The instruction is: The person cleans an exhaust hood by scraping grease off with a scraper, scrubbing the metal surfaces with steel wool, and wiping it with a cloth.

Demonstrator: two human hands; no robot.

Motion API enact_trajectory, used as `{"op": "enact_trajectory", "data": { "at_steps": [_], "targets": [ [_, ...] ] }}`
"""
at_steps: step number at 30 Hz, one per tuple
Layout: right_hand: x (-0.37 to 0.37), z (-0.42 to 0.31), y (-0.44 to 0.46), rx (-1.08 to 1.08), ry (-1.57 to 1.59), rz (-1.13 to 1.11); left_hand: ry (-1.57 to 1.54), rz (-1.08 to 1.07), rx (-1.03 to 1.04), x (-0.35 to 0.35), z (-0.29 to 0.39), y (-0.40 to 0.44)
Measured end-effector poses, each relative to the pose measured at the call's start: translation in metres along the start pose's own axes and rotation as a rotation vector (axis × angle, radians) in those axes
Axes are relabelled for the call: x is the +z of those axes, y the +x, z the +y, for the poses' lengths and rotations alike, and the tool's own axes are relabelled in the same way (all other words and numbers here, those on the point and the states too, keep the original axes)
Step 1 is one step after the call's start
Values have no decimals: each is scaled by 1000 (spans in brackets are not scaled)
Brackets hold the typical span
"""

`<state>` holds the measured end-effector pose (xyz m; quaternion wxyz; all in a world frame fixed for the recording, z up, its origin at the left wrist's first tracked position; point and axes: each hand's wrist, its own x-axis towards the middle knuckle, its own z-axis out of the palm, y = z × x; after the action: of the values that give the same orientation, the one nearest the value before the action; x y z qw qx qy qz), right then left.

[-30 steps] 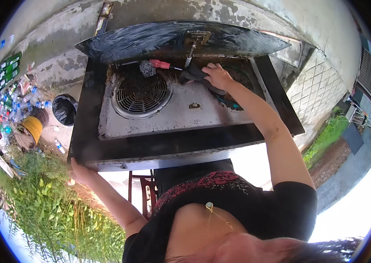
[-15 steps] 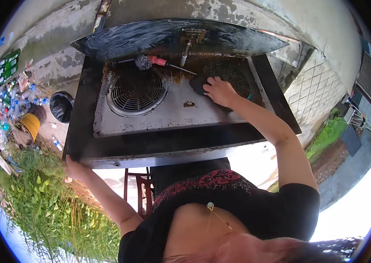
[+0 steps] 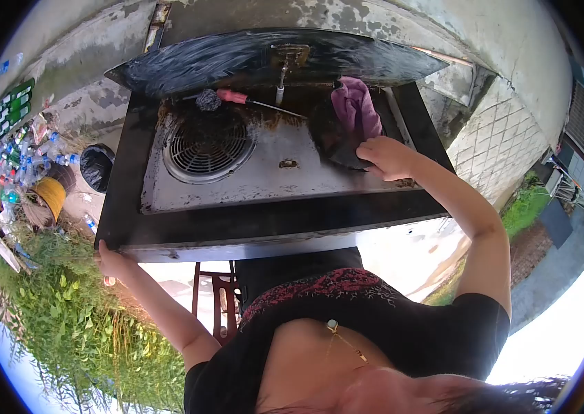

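Note:
A used range hood with a black frame and greasy metal panel lies in front of me. My right hand is closed, pinching the lower edge of a cloth over the right side of the panel. The cloth's purple part stands folded up; a dark area beside it hides most of the right fan grille, and I cannot tell how much of that is cloth. My left hand grips the hood's front left corner. A red-handled screwdriver and a grey scouring ball rest near the left fan grille.
A smeared dark panel stands raised along the hood's back edge. To the left are a black-lined bin, a yellow container, many plastic bottles and green plants. A weathered wall rises behind.
My right hand has moved right and toward me, and the cloth's purple part now shows, lifted and folded. The hood has shifted slightly left in view. My left hand stays at the corner.

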<state>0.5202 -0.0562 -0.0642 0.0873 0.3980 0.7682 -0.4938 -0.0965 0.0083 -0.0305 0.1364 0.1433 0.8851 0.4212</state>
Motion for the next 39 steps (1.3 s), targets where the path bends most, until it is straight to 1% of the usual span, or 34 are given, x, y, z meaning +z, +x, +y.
{"op": "enact_trajectory", "data": {
  "at_steps": [1,4,7,9,10,11,13,14,16,17,18,21,22,24,25,26,27,29,31,33,35,37,39],
  "targets": [
    [5,-4,-1,3,36,-44,-15,8,-19,3,4,-5],
    [41,3,19,-83,0,44,9,28,-66,7,18,-15],
    [63,14,65,20,-5,235,15,19,-64,10,22,-24],
    [65,29,104,203,75,267,6,13,-50,8,22,-23],
    [66,36,118,247,105,322,-10,20,-48,8,18,-18],
    [65,44,121,237,137,325,-31,30,-47,8,14,-15],
    [61,43,118,221,213,315,30,44,-55,8,21,-21],
    [60,41,102,126,268,282,52,51,-61,10,23,-22],
    [48,24,55,-10,279,114,26,41,-52,8,17,-16],
    [44,22,35,-35,272,6,18,37,-48,6,15,-14],
    [45,22,19,-59,261,34,21,36,-47,7,14,-15],
    [59,22,37,6,165,140,25,40,-32,8,17,-17],
    [59,22,58,91,198,169,20,40,-25,10,19,-19],
    [71,39,110,229,67,312,45,47,-19,9,18,-24],
    [65,44,131,317,27,262,69,54,-15,8,19,-26],
    [62,52,143,343,20,226,90,53,-8,11,22,-26],
    [49,52,147,417,51,136,84,47,-13,11,23,-25],
    [27,50,137,580,203,210,61,36,-26,12,19,-22],
    [24,51,100,591,128,591,105,8,48,13,27,-34],
    [-23,7,38,575,728,807,93,8,21,14,31,-39],
    [-37,-32,-14,531,1133,1092,105,-22,22,11,37,-49],
    [-37,-57,-70,534,1395,1269,75,-66,20,10,36,-45],
    [-38,-99,-109,576,1508,1610,13,-116,8,9,26,-36]
  ]
}}
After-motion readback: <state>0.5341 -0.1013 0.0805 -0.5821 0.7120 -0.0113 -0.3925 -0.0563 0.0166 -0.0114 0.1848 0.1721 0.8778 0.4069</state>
